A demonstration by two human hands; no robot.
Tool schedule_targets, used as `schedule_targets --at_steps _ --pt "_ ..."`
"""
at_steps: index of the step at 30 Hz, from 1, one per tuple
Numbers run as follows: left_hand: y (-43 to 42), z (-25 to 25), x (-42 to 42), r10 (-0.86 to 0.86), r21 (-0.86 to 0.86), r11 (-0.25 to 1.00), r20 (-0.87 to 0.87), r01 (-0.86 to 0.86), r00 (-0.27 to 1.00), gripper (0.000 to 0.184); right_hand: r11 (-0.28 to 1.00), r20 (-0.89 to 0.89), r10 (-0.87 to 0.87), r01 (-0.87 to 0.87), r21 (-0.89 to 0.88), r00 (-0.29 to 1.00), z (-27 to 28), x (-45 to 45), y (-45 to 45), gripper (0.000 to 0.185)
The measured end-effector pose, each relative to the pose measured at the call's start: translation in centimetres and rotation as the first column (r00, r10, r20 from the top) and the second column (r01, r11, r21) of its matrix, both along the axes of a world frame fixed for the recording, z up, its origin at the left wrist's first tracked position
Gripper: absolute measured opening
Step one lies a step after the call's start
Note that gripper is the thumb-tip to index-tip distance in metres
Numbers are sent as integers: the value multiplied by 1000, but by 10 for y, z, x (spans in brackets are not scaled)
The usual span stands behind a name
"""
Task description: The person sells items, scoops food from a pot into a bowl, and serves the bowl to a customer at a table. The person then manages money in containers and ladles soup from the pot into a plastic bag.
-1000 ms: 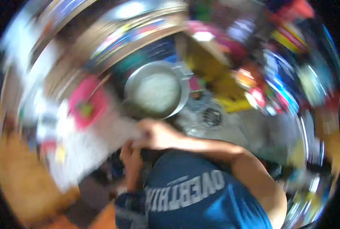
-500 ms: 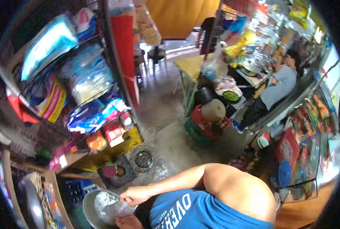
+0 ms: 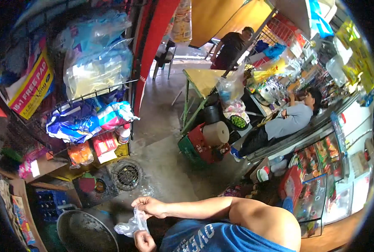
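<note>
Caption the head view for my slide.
A bare right hand and bare left hand hold a crumpled clear plastic bag near a round grey metal pot.

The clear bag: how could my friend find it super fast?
Find the blue shirt along the bottom edge. Just left in the picture, the right hand and left hand hold the clear bag beside the big metal pot. Unlike that pot, it's crumpled and see-through.
</note>
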State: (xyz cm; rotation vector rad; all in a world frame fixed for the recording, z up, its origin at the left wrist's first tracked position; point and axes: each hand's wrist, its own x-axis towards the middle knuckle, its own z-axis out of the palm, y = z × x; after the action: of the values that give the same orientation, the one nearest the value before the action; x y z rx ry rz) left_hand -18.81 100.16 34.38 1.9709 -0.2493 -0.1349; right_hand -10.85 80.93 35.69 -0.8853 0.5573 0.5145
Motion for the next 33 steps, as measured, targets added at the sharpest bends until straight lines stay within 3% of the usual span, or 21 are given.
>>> schedule_targets --at_steps 2,4,6,9,10,12,14,15,18,19,21,22,23,25,26,27,28,29,30,31,33 --pt "-3 -6 8 -169 -54 984 57 172 984 13 999 -29 38 -37 27 999 -14 -2 -8 19" --pt "-5 -15 4 -71 131 990 108 57 992 21 982 14 184 -183 -52 983 -26 -2 -15 18" --pt "-7 -23 4 92 103 990 3 -92 996 25 970 26 185 -178 -166 982 -20 -3 -9 16" --pt "-2 -19 13 122 341 922 197 -185 973 20 898 196 401 -340 -280 895 -11 -9 -16 16" --pt "8 -65 2 256 90 957 176 -275 950 19 897 198 402 -341 -280 894 -18 -10 -18 16" --pt "16 -64 11 -26 479 820 580 -315 814 21 861 382 496 -387 -330 780 -37 -14 -20 15" --pt "-5 3 23 -27 573 773 459 -273 888 26 815 414 565 -405 -414 713 -16 -5 -24 12" --pt "-2 -48 9 222 353 901 124 -252 967 39 763 445 629 -394 -513 638 -16 -3 -23 12" --pt "-3 -7 14 148 277 943 156 -187 977 39 438 333 780 -82 -895 530 -3 1 -26 27" --pt "0 3 14 168 245 952 85 -184 982 40 447 225 742 -216 -868 632 17 11 -13 31" --pt "11 25 -1 290 396 891 -119 -223 950 42 649 420 648 -172 -741 636 17 17 15 18" --pt "20 -5 -23 376 399 861 -82 -315 923 44 606 306 746 -412 -681 592 29 24 28 16" --pt "30 22 -31 481 445 823 -214 -354 850 44 573 347 804 -475 -668 482 32 25 48 15" --pt "63 17 -84 737 438 596 36 -674 675 42 583 524 811 -447 -679 262 37 52 90 12" --pt "93 20 -128 832 451 437 127 -779 540 41 638 649 752 -382 -669 117 49 68 134 9" --pt "110 64 -144 906 398 390 -5 -831 423 37 661 678 733 -289 -692 54 64 87 164 8" --pt "116 78 -168 985 248 173 -19 -953 174 33 686 698 716 -182 -704 -5 89 105 195 7" --pt "128 56 -210 996 248 13 -84 -969 -8 35 732 737 671 -93 -675 -75 113 122 229 7" --pt "136 54 -241 996 43 -72 -45 -996 -74 40 773 765 625 -11 -634 -154 139 137 266 7" --pt "141 50 -263 976 16 -212 -37 -977 -213 55 740 740 667 -36 -671 -81 169 144 300 11" --pt "151 39 -317 935 43 -351 68 -935 -348 47 764 672 644 336 -550 -364 199 185 393 21"
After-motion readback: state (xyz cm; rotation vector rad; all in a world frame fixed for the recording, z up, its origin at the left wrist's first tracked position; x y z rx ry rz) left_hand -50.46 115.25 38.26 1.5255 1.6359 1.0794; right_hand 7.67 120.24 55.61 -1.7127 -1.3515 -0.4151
